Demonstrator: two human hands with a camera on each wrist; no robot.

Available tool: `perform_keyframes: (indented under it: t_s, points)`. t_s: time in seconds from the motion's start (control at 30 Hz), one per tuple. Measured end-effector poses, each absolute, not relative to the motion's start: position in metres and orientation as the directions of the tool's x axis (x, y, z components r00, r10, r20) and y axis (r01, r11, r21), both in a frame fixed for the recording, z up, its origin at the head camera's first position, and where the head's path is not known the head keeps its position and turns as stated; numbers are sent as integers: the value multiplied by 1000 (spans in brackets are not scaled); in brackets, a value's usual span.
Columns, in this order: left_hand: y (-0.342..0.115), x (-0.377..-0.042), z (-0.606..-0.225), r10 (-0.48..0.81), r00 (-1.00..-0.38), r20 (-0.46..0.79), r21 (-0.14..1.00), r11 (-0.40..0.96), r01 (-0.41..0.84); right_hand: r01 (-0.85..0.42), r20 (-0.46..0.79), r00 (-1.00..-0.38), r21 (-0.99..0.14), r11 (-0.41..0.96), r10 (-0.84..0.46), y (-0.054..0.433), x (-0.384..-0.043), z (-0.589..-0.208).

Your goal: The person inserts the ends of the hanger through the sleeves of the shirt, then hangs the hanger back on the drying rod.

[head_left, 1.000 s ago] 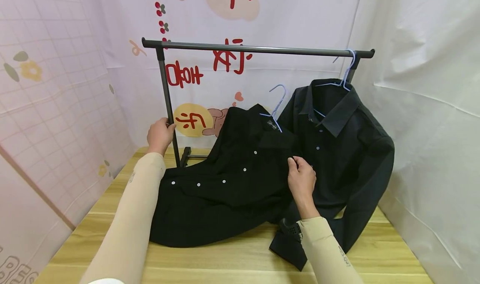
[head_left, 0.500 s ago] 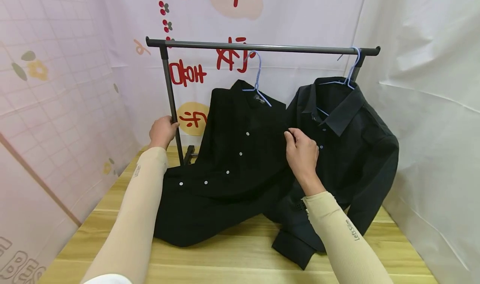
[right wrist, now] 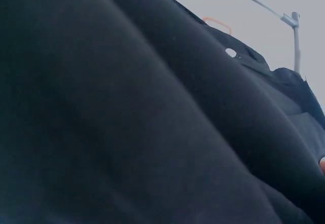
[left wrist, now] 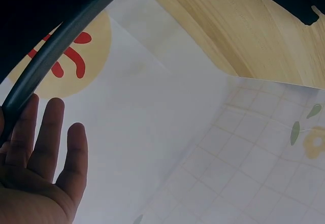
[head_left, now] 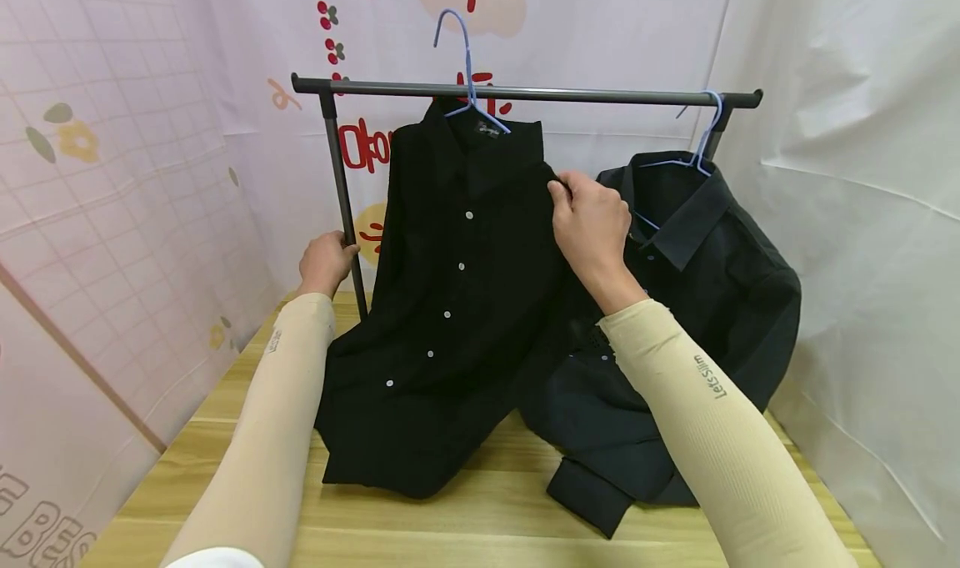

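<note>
My left hand (head_left: 324,263) holds the dark upright post (head_left: 339,176) of a clothes rack. In the left wrist view, several fingers of that hand stretch out beside the post. My right hand (head_left: 595,230) pinches the shoulder of a black shirt (head_left: 502,268) with white buttons. A light blue hanger (head_left: 470,63) sits in its collar, its hook rising above the rack's rail (head_left: 600,96). The collar overlaps the rail in the head view, and the lower shirt droops to the table. Dark cloth with a white button (right wrist: 231,53) fills most of the right wrist view.
A second dark shirt (head_left: 720,318) hangs from the rail's right end on a blue hanger (head_left: 703,144). One of its cuffs (head_left: 588,495) reaches the wooden table (head_left: 420,535). Printed white cloth walls (head_left: 120,176) stand close at the left and back.
My right hand has raised the black shirt and its hanger up and leftward, bringing the hook from below the rail to above it. The left hand has stayed on the post.
</note>
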State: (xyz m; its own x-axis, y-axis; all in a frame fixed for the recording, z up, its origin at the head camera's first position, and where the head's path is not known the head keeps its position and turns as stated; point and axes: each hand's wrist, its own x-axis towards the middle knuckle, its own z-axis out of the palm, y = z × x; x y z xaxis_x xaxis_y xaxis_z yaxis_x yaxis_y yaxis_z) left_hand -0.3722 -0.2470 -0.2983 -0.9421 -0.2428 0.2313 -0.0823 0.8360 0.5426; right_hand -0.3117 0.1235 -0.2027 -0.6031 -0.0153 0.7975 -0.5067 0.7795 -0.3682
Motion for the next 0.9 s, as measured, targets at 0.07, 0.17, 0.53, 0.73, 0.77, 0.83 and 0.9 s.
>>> perform_keyframes:
  t_s: [0.07, 0.17, 0.53, 0.73, 0.77, 0.83, 0.9]
  points:
    - [-247, -371, -298, -242, -944, 225, 542, 836, -85, -497, 785, -619, -372, 784, -20, 117, -313, -199]
    - [-247, -370, -297, -241, -945, 220, 541, 836, -88, -488, 766, -642, -383, 784, -26, 106, -315, -197]
    - [-241, -370, -296, -246, -942, 229, 530, 843, -91, -406, 593, -799, -416, 814, -95, 62, -328, -213]
    - [-236, -374, -298, -233, -948, 218, 530, 844, -86, -392, 501, -851, -411, 823, -155, 56, -329, -231]
    - [-236, -375, -298, -234, -947, 219, 529, 844, -87, -396, 497, -853, -421, 816, -158, 57, -329, -233]
    - [-235, -375, -298, -237, -947, 218, 528, 845, -90, -405, 494, -855, -445, 799, -158, 59, -328, -235]
    - [-235, -376, -298, -241, -946, 217, 526, 845, -94, -413, 491, -856, -465, 783, -160, 62, -327, -237]
